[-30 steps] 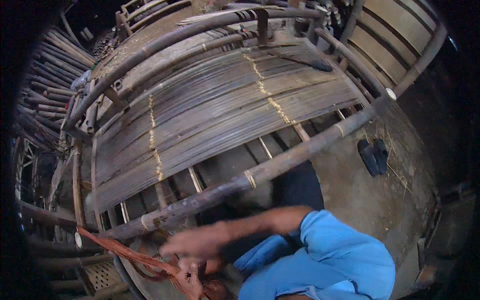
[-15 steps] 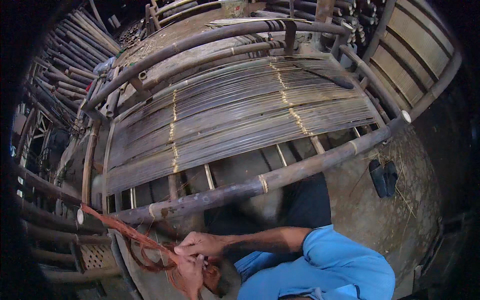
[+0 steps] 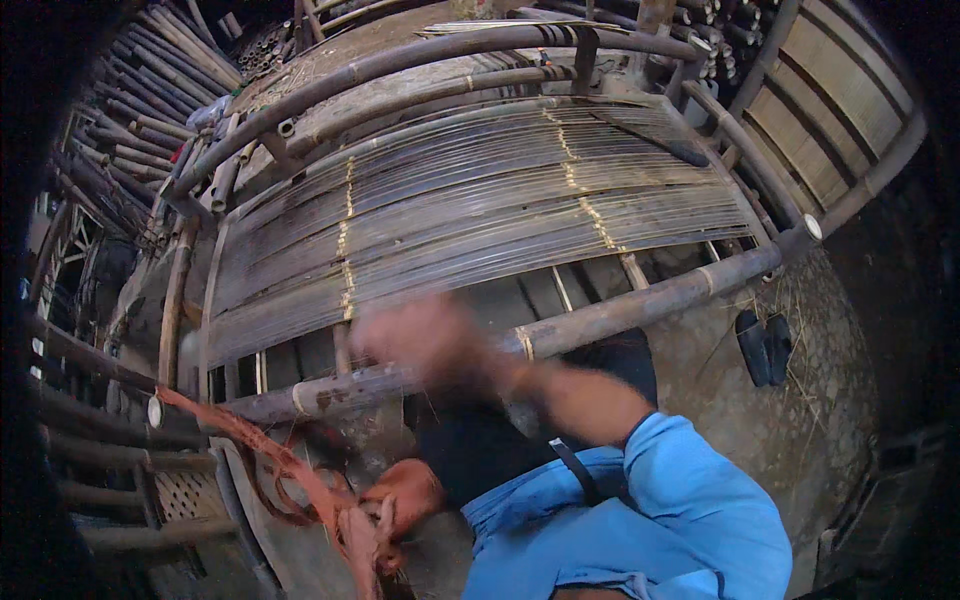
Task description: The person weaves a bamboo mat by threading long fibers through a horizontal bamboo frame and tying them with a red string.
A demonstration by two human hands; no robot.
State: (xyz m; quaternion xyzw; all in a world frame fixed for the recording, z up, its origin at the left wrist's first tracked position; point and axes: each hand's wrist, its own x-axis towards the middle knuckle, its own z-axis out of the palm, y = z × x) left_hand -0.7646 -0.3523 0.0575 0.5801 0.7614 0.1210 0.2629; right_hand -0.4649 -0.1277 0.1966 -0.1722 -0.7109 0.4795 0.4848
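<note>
My right hand (image 3: pixel 425 340), smeared by motion, is over the front pole (image 3: pixel 450 368) of a bamboo bench; its fingers cannot be made out. At lower left, my left hand (image 3: pixel 362 535) is closed on a bundle of reddish-orange strands (image 3: pixel 250 435). The strands stretch up left to the cut end of the front pole, and some hang in loops. A wider orange clump (image 3: pixel 405 492) is beside that hand. Behind the front pole lies the bench's seat of thin bamboo strips (image 3: pixel 460 225), bound by rows of yellowish ties (image 3: pixel 347 245).
A long dark blade (image 3: pixel 650 138) rests on the seat's far right. Dark slippers (image 3: pixel 765 348) are on the floor at right. Bamboo poles (image 3: pixel 150 90) are stacked at far left, with more at the back. A framed woven panel (image 3: pixel 825 95) stands at right.
My right hand has left the strands beside my left hand and moved up and slightly right to the front pole. The view has shifted slightly.
</note>
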